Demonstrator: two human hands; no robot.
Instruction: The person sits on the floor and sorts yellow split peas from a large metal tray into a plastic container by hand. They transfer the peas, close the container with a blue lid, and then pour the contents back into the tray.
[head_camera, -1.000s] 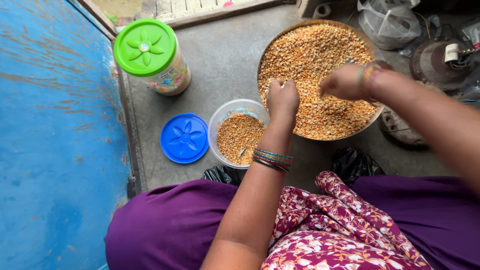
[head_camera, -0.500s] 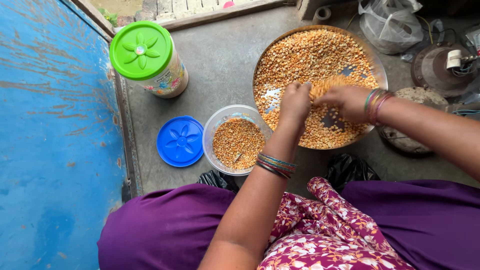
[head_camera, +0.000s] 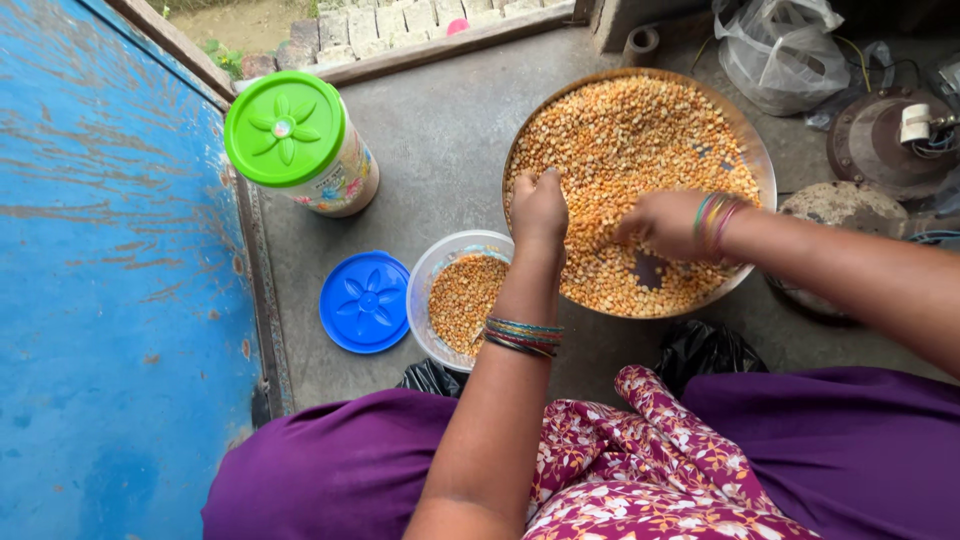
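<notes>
moved: half a sec ago both hands were bunched together lifting lentils, now they've spread apart, down in the pile
left hand (head_camera: 539, 207): loosely curled, fingers in the lentils (head_camera: 620, 130)
right hand (head_camera: 662, 222): flat-ish, palm down on them
tray (head_camera: 757, 150): round metal, far right
tub (head_camera: 428, 275): clear plastic, part full
lid (head_camera: 367, 301): blue, flower-embossed, left of tub

shiny metal tray (head_camera: 757, 150) upper right, clear plastic tub (head_camera: 424, 290), glossy blue plastic lid (head_camera: 367, 302), rough matt concrete floor (head_camera: 440, 120)
</notes>
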